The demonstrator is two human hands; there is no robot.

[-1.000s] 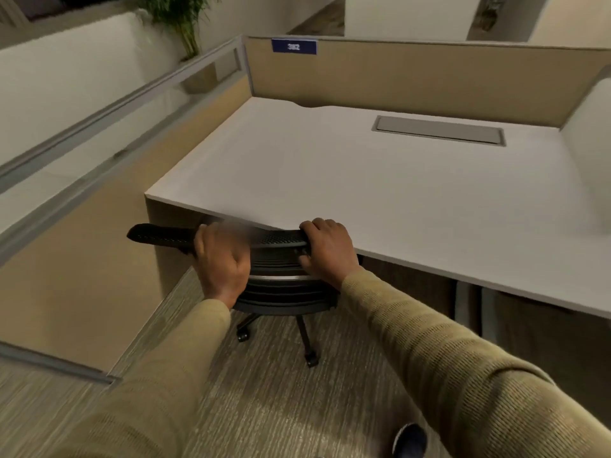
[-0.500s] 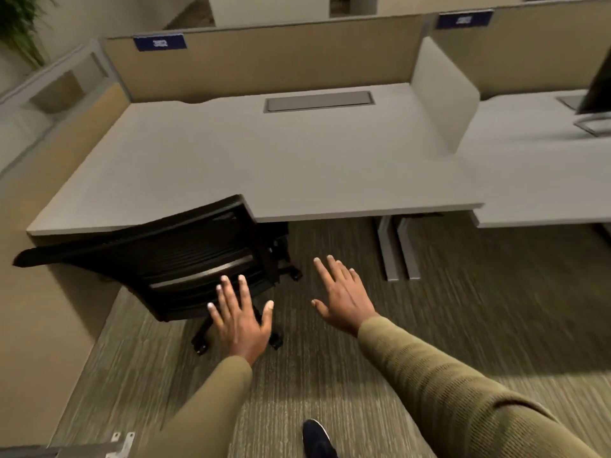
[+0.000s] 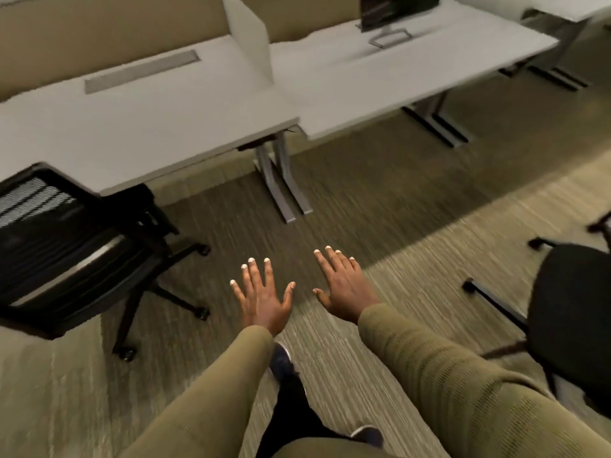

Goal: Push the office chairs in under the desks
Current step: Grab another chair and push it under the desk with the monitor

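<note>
- Head view: the left hand [image 3: 263, 300] and the right hand [image 3: 344, 285] are spread flat, palms down, fingers splayed, holding nothing above the carpet [image 3: 380, 206].
- A black mesh-backed chair [image 3: 66, 256] stands at the far left, its seat tucked partly beneath the left desk [image 3: 139, 127].
- A second chair [image 3: 568, 312] stands at the right edge, well apart from the right desk [image 3: 396, 74], which carries a monitor [image 3: 393, 8].

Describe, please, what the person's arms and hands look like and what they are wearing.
Both arms are covered to the wrist by long olive-green knitted sleeves with a fine ribbed texture. The left hand and right hand are bare, with no gloves, rings or watch visible, and pale-painted nails.
</note>
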